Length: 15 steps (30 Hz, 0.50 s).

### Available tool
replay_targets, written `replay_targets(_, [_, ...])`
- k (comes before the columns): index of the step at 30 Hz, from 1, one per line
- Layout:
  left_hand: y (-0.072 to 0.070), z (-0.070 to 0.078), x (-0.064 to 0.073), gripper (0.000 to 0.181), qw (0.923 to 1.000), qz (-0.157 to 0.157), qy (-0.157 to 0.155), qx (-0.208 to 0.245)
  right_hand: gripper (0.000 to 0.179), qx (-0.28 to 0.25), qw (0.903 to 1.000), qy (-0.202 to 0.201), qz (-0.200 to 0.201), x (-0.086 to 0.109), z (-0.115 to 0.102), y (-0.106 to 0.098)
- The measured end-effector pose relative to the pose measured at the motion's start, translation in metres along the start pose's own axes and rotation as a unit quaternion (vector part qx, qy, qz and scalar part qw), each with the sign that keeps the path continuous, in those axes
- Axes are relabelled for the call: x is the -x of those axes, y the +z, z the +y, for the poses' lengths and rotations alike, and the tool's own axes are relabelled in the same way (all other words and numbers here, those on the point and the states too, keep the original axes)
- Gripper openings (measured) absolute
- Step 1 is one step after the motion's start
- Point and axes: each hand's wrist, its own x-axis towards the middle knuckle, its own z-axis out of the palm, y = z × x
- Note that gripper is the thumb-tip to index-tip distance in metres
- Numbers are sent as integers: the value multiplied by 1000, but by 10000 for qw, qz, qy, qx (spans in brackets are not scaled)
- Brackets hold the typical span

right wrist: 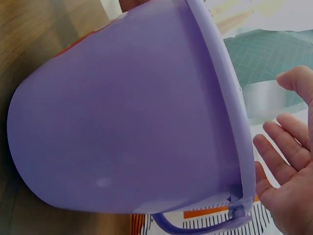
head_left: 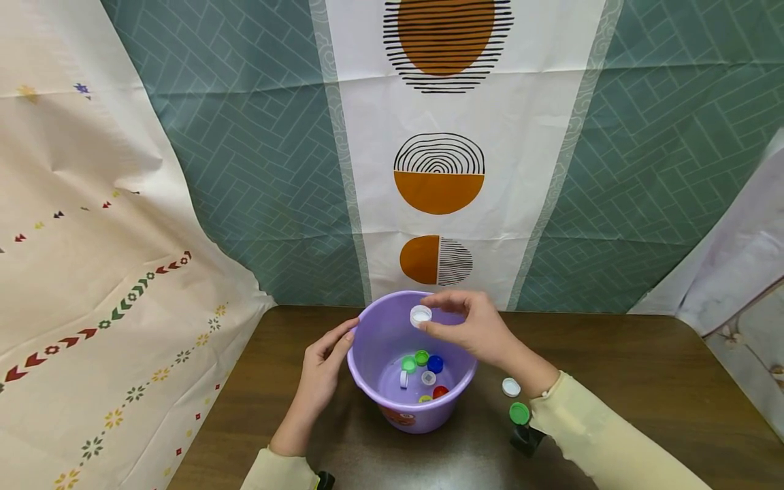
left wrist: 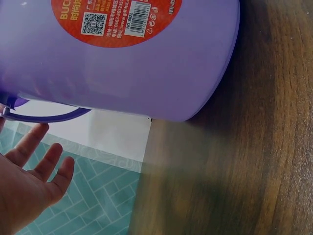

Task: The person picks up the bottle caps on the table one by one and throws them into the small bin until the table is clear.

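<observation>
The right hand (head_left: 474, 330) is over the mouth of the purple bucket (head_left: 416, 425), thumb and forefinger curved and a little apart, with a white cap (head_left: 420, 316) pinched between their tips; the cap sits above the bucket's interior, tilted so its hollow side shows; on the bucket's left rim, here's the left hand (head_left: 321, 367), forefinger and thumb touching the edge, the other fingers loosely spread outside the wall, no cap in its hold!

Down on the bucket's floor, what a scatter of colour: a mint cap (head_left: 408, 365) beside a bright green cap (head_left: 422, 357), a blue cap (head_left: 435, 364) just right of them; in front of the blue one a translucent cap (head_left: 429, 378); toward the bucket's left wall a small white lid (head_left: 403, 379) standing on edge; close to the near wall a red cap (head_left: 440, 392) and a yellow cap (head_left: 425, 399), the yellow one partly hidden by the rim!

Outside, to the bucket's right, two more lie on the brown table (head_left: 643, 381): a white disc (head_left: 511, 387), and nearer the person a green lid (head_left: 519, 413); the bucket stands upright, red label (left wrist: 117, 22) on its near side; behind it hangs a patterned cloth (head_left: 437, 109).
</observation>
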Motion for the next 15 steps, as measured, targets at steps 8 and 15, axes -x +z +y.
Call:
replay_targets(8, [1, 16, 2, 30, 10000, -1, -24, -79, 33, -43, 10000, 52, 60, 2, 2, -6])
replay_targets(15, [0, -2, 0, 29, 9999, 77, 78, -65, 32, -62, 9999, 33, 84, 2, 2, -10])
